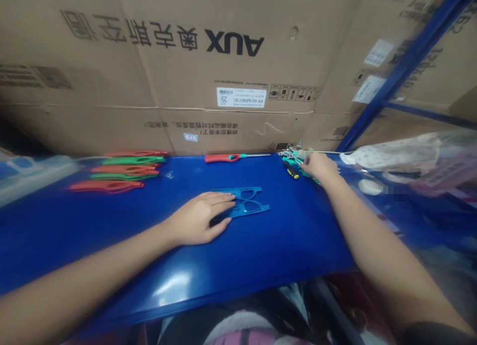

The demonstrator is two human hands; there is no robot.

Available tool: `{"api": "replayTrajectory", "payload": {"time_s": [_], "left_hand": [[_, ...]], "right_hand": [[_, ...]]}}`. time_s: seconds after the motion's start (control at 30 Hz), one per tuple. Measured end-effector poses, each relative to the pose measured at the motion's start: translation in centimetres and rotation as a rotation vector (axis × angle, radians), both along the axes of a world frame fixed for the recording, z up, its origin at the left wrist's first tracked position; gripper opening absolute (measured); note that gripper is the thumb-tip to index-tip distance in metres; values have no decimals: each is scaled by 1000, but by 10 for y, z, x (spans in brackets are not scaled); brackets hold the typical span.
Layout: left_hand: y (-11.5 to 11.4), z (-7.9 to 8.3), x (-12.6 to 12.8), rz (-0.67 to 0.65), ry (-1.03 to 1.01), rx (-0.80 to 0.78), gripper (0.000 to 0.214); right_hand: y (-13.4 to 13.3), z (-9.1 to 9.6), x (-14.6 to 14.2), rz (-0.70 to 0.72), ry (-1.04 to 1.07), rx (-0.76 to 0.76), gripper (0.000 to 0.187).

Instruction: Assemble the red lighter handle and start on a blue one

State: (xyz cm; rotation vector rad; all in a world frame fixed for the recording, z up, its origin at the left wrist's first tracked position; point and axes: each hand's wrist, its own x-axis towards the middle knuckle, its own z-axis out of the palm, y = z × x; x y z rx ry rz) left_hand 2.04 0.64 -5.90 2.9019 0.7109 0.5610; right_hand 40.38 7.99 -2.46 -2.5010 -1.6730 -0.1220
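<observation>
Two blue plastic shell halves, shaped like long-nosed lighter handles with a trigger opening, lie side by side on the blue table. Over their left ends rests my left hand, its fingers stretched out and the thumb apart; the covered ends are hidden. At the back right, my right hand reaches into a pile of small metal and teal parts. Its fingers are curled together there, and what they pinch is too small to make out. A yellow-and-black screwdriver lies just left of that hand.
An orange lighter with a metal nozzle lies along the back edge. Several orange and green handles are stacked at the left. Behind stands a cardboard wall. A blue metal post, plastic bags and a white round object are at the right.
</observation>
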Motion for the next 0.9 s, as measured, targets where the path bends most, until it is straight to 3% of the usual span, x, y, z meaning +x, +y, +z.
{"api": "replayTrajectory", "payload": {"time_s": [0.2,0.57,0.73,0.9], "left_hand": [[0,0,0,3,-15,-8,40],[1,-1,0,12,19,-2,42],[0,0,0,17,10,7,43],[0,10,15,51,-143,-23,46]], "right_hand": [[0,0,-3,17,53,54,8],[-5,16,0,126,134,388,18],[-5,16,0,138,137,364,17],[2,7,5,152,142,214,15]]}}
